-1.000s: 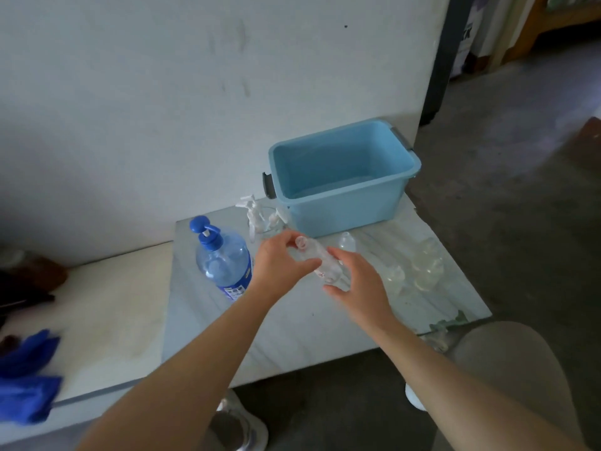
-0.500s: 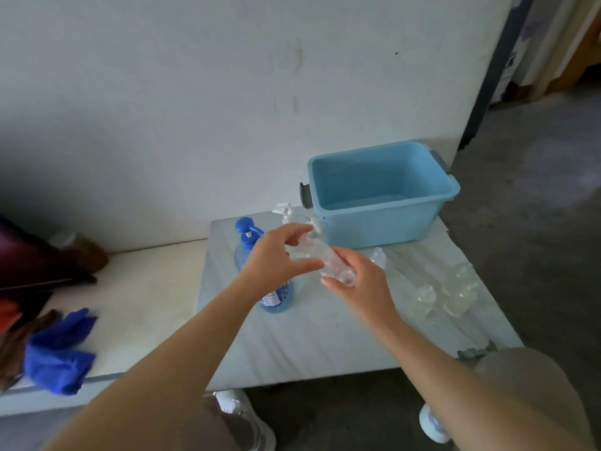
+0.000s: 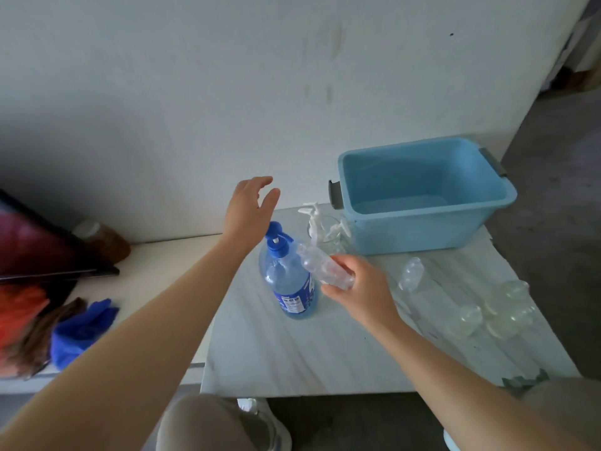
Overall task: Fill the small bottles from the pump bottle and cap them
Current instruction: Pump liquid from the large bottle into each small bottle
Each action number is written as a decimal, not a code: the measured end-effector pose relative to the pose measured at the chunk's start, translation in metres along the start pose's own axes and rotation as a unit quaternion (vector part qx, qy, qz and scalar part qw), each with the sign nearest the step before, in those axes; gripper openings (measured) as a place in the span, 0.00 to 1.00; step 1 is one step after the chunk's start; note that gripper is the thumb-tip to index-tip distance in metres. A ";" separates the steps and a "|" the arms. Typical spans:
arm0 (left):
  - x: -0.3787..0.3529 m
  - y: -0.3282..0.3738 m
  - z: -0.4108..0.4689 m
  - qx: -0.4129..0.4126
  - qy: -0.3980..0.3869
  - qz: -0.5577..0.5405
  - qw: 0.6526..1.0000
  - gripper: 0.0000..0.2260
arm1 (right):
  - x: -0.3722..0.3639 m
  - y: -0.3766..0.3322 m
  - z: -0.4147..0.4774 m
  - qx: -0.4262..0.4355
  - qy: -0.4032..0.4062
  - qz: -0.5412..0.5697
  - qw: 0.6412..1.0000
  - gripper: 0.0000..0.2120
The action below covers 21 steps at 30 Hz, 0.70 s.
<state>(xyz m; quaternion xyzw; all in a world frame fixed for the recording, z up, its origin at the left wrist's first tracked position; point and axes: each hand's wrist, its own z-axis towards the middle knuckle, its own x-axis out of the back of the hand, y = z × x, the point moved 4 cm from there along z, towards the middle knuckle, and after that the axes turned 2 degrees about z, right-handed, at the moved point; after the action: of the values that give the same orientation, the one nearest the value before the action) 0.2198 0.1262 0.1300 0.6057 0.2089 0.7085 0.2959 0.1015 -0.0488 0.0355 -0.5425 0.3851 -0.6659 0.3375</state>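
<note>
A clear blue pump bottle (image 3: 290,285) with a blue pump head stands on the marble table (image 3: 292,353). My right hand (image 3: 359,289) grips a small clear bottle (image 3: 322,265), tilted, with its open neck close to the pump spout. Just above and behind the pump head hovers my left hand (image 3: 248,211), fingers spread, holding nothing. Several more small clear bottles (image 3: 487,307) lie and stand on the table's right side. White pump caps (image 3: 317,222) sit in a clear cup behind the pump bottle.
A light blue plastic tub (image 3: 422,193) sits at the table's back right against the white wall. A lower cream shelf on the left holds a blue cloth (image 3: 81,330), a brown jar (image 3: 104,237) and a dark panel. My knees show under the table's front edge.
My left hand let go of the small bottle's top and rose over the pump head. My right hand carried the small bottle left, up to the pump spout. The camera view shifted left.
</note>
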 end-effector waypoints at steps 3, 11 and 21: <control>-0.012 -0.002 0.011 -0.003 -0.013 0.019 1.000 0.17 | -0.003 -0.002 0.005 0.002 -0.003 0.011 1.000 0.18; -0.040 -0.014 0.023 0.009 -0.057 0.050 0.997 0.20 | -0.009 -0.009 0.012 0.014 -0.017 0.044 0.999 0.18; -0.055 -0.033 0.032 -0.008 -0.119 0.141 0.983 0.38 | -0.015 -0.004 0.014 0.018 -0.008 0.099 0.995 0.18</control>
<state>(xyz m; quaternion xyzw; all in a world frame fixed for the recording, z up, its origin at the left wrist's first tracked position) 0.2614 0.1116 0.0735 0.7064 0.0791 0.6679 0.2204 0.1177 -0.0362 0.0342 -0.5012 0.4222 -0.6315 0.4144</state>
